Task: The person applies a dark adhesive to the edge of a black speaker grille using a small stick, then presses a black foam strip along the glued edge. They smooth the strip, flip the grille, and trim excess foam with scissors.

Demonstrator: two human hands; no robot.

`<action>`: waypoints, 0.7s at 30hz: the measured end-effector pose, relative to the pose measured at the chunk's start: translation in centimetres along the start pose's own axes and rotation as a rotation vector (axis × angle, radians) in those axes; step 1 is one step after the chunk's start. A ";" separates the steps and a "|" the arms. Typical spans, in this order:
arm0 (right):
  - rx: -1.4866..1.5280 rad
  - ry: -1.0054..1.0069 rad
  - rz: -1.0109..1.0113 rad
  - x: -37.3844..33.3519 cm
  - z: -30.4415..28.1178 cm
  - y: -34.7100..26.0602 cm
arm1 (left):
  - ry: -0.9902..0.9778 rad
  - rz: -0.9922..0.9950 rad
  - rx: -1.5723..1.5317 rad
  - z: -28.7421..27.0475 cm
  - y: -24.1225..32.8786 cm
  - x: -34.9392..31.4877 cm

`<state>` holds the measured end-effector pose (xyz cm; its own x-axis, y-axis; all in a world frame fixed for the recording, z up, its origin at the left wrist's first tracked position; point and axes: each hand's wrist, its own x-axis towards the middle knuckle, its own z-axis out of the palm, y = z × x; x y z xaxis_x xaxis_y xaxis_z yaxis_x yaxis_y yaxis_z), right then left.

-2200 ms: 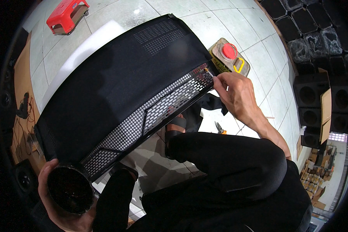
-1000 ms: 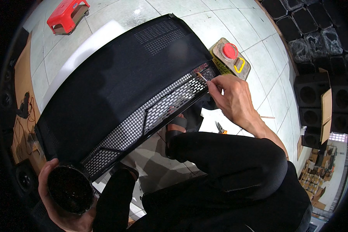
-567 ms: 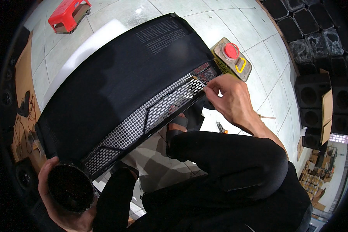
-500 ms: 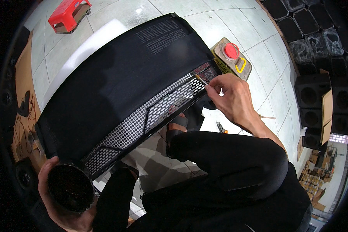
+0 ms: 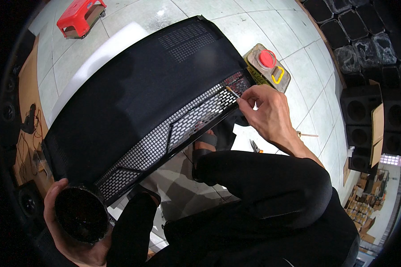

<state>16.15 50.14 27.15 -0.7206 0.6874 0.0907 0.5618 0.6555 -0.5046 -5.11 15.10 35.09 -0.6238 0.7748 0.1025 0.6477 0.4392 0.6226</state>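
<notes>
From here I see the right hand (image 5: 269, 106) held out ahead, its thumb (image 5: 246, 107) and forefinger meeting in a fine pinch, the knuckles arched above. The wrist (image 5: 294, 140) is gently bent, and the bare right forearm (image 5: 308, 152) slopes back until the bent right knee (image 5: 314, 184) hides it. Low down, the left hand (image 5: 73, 252) is cupped, fingers curved wide in a firm hold.
</notes>
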 end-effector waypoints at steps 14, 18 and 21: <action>0.003 -0.065 0.000 -0.2 0.1 -0.5 | -0.044 -0.014 0.028 -0.1 0.5 0.3; 0.034 -0.074 -0.047 -0.3 0.2 -1.2 | -0.041 -0.010 0.023 0.0 0.6 0.4; 0.030 -0.064 -0.071 -0.2 0.1 -0.9 | -0.042 0.024 0.046 -0.3 0.5 0.4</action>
<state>15.72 49.37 27.48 -0.7833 0.6174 0.0731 0.4964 0.6918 -0.5244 -5.15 15.51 35.65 -0.5895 0.8034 0.0840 0.6824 0.4396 0.5840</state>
